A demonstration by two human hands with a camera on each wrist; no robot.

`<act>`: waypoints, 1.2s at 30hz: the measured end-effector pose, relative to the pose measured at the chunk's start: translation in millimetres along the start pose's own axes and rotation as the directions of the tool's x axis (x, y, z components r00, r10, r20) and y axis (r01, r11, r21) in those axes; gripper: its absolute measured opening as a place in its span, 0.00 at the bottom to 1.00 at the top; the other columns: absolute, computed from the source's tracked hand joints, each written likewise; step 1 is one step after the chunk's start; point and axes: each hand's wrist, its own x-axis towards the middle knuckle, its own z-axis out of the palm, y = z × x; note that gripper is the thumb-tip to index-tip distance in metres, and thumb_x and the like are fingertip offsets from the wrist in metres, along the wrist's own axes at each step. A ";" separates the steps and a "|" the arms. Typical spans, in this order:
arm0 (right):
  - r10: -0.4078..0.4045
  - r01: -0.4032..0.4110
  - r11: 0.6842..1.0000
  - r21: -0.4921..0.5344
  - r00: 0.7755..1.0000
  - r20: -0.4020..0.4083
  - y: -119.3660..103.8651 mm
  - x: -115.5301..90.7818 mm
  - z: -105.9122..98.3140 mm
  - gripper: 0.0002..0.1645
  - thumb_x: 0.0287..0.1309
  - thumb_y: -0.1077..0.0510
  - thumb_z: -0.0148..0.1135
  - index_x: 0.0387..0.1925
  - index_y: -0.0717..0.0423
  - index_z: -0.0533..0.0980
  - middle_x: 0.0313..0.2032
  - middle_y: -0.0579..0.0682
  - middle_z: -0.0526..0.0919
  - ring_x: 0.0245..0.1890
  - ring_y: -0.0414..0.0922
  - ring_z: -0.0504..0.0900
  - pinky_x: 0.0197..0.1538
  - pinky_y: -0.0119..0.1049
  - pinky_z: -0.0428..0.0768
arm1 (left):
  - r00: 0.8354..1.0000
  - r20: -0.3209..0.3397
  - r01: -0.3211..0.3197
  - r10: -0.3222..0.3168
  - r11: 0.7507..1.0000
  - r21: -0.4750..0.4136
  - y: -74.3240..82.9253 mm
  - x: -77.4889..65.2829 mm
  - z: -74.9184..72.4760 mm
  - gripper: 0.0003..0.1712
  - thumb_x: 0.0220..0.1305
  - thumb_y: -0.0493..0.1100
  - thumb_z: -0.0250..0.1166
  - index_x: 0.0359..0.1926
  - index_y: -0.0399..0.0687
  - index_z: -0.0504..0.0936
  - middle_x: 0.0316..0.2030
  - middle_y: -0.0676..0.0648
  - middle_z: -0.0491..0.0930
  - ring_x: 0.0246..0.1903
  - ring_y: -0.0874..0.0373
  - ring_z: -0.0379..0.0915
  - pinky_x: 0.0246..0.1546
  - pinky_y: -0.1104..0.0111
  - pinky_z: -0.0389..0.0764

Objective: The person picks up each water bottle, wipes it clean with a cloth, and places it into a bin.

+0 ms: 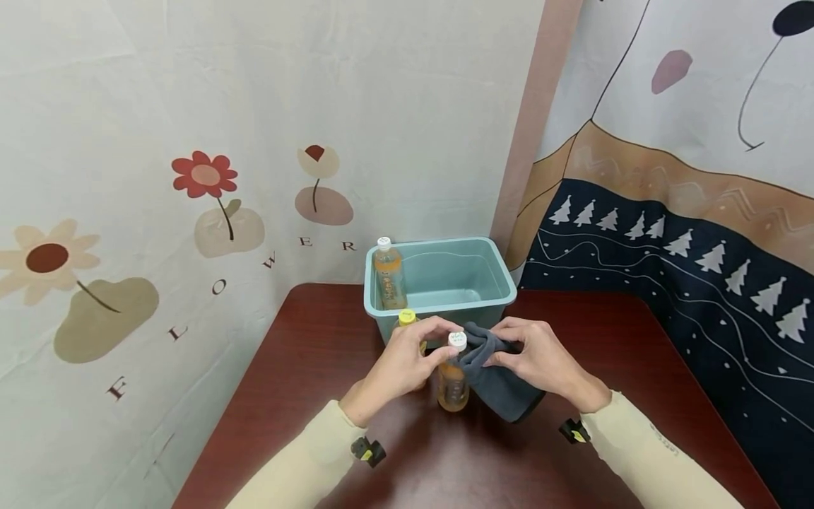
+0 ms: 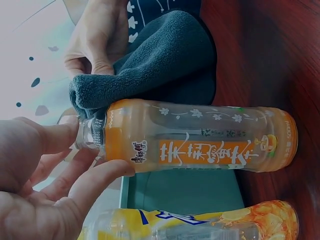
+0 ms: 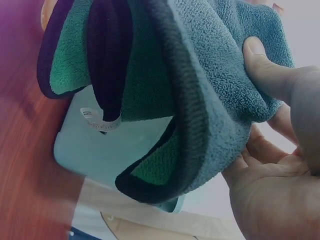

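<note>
My left hand [image 1: 407, 359] grips a white-capped tea bottle [image 1: 453, 390] at its neck and cap, thumb on one side and fingers on the other. The bottle is upright, with an orange label carrying white characters in the left wrist view. My right hand [image 1: 540, 353] pinches a dark grey-blue cloth [image 1: 509, 387] between thumb and fingers. A folded part of the cloth lies against the bottle's neck, while the rest hangs down, its dark edging and a small white tag [image 3: 100, 120] showing in the right wrist view.
Behind the hands stands a light teal bin [image 1: 458, 311], with another white-capped bottle [image 1: 389, 277] leaning in its left side. A yellow-capped bottle [image 1: 407, 317] stands in front of the bin, partly hidden by my left hand. All rest on a dark red table [image 1: 305, 346] before printed curtains.
</note>
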 end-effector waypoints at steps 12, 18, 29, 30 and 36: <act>0.049 -0.050 0.999 -0.017 0.998 -0.038 12.9 -11.9 -9.9 0.18 0.64 0.61 0.89 0.54 0.45 0.96 0.47 0.39 0.94 0.46 0.40 0.89 0.50 0.32 0.93 | 0.994 -0.058 -0.086 0.089 0.995 0.050 9.6 1.1 -1.3 0.19 0.77 0.41 0.81 0.64 0.51 0.91 0.58 0.50 0.96 0.60 0.55 0.94 0.64 0.55 0.95; 0.070 -0.070 0.998 0.002 0.995 -0.074 17.3 -19.8 -18.4 0.18 0.64 0.62 0.89 0.53 0.45 0.96 0.49 0.42 0.94 0.45 0.41 0.90 0.52 0.31 0.94 | 0.973 -0.158 -0.166 0.170 0.985 0.041 26.8 4.4 -18.1 0.20 0.76 0.43 0.82 0.65 0.49 0.91 0.56 0.51 0.96 0.54 0.55 0.93 0.47 0.57 0.94; 0.093 -0.097 0.995 -0.026 0.988 -0.122 23.3 -28.5 -30.5 0.16 0.64 0.62 0.89 0.51 0.44 0.96 0.49 0.44 0.95 0.45 0.42 0.90 0.50 0.31 0.93 | 0.900 -0.366 -0.258 0.236 0.966 -0.010 60.1 23.4 -69.1 0.19 0.78 0.43 0.81 0.65 0.50 0.92 0.55 0.49 0.96 0.51 0.55 0.94 0.34 0.72 0.92; 0.098 -0.102 0.994 -0.027 0.988 -0.121 23.7 -29.3 -31.1 0.16 0.64 0.62 0.89 0.51 0.44 0.96 0.49 0.44 0.95 0.45 0.42 0.90 0.50 0.30 0.93 | 0.892 -0.384 -0.261 0.238 0.965 -0.009 61.8 26.2 -73.7 0.19 0.78 0.43 0.81 0.65 0.50 0.92 0.55 0.49 0.96 0.51 0.55 0.94 0.34 0.73 0.91; 0.109 -0.112 0.994 -0.016 0.987 -0.117 25.5 -32.7 -32.0 0.16 0.64 0.62 0.88 0.51 0.44 0.96 0.49 0.44 0.95 0.45 0.41 0.91 0.50 0.29 0.92 | 0.854 -0.462 -0.259 0.241 0.966 0.025 65.4 46.2 -99.5 0.20 0.80 0.44 0.79 0.67 0.49 0.91 0.54 0.48 0.96 0.52 0.55 0.95 0.45 0.75 0.93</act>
